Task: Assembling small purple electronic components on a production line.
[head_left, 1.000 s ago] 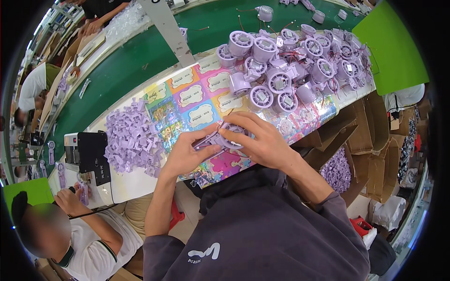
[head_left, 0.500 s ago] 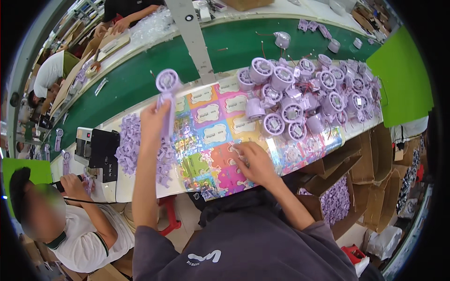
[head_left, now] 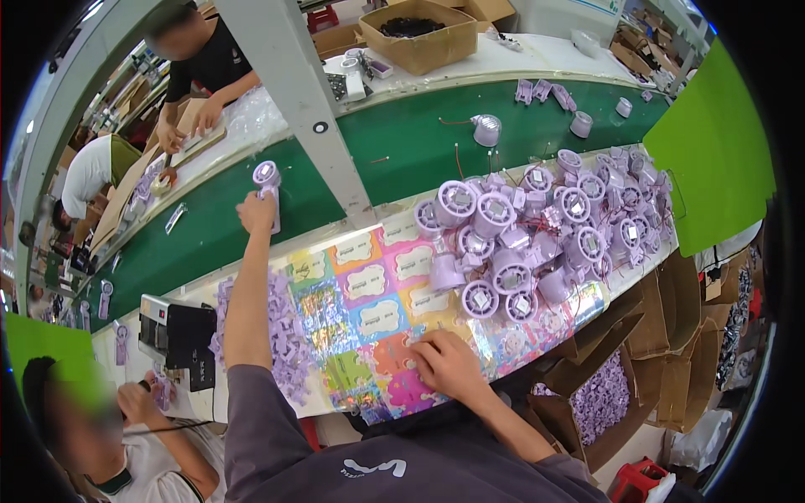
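My left hand [head_left: 256,213] reaches out over the green conveyor belt [head_left: 394,151], closed round the handle of a light purple handheld fan [head_left: 266,174]. The fan's round head points away from me. My right hand [head_left: 453,364] rests on the colourful printed sheets [head_left: 369,281] on the white table, fingers loosely bent and apart, with nothing visible in them. To its far right lies a big heap of purple fan heads [head_left: 511,277] with thin red wires. Small purple plastic parts [head_left: 281,335] are piled beside my left forearm.
A grey metal post [head_left: 306,109] rises at the belt. A black device [head_left: 191,331] stands left, near a seated co-worker [head_left: 159,444]. Another person [head_left: 210,67] works across the belt. Cardboard boxes [head_left: 646,394], one holding purple parts, stand at the right, below a green panel [head_left: 713,151].
My left hand has carried the fan from above the table outward over the belt. My right hand stays on the sheets, its fingers more bent. The whole view has shifted.
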A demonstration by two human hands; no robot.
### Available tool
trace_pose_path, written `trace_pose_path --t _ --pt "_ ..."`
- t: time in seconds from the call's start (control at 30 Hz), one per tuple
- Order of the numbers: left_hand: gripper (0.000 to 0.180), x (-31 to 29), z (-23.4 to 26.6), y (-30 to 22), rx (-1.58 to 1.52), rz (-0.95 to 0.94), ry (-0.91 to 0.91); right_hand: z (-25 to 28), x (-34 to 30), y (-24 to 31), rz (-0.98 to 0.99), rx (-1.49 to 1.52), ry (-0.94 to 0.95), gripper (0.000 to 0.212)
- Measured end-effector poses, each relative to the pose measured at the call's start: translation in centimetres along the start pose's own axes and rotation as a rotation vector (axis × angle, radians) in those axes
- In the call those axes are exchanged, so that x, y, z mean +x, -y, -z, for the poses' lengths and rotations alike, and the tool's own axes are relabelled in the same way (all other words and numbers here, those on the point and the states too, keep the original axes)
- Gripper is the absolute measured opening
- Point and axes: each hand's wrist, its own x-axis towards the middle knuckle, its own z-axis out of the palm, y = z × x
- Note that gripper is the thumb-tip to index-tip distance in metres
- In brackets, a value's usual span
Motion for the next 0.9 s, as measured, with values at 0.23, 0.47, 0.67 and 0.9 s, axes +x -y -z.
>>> trace_pose_path --t 0.23,0.47,0.67,0.9 --pt "0.037 -3.4 1.8 -9.0 -0.293 -0.921 -0.026 0.4 0.8 0.6 -0.015 -0.051 0.018 0.025" --pt "0.053 -4.3 -3.4 -7.7 0.117 -0.823 0.525 -0.4 0.9 1.2 -0.02 -0.024 0.0 0.021" --pt "0.057 -10.0 10.0 -10.8 0.075 -0.515 0.613 0.1 0.5 0.8 -0.055 -0.043 -0.045 0.019" --pt "0.043 -26.7 18.8 -3.1 -0.7 -0.343 -0.005 -0.1 0.6 0.7 -0.156 0.101 0.019 0.014"
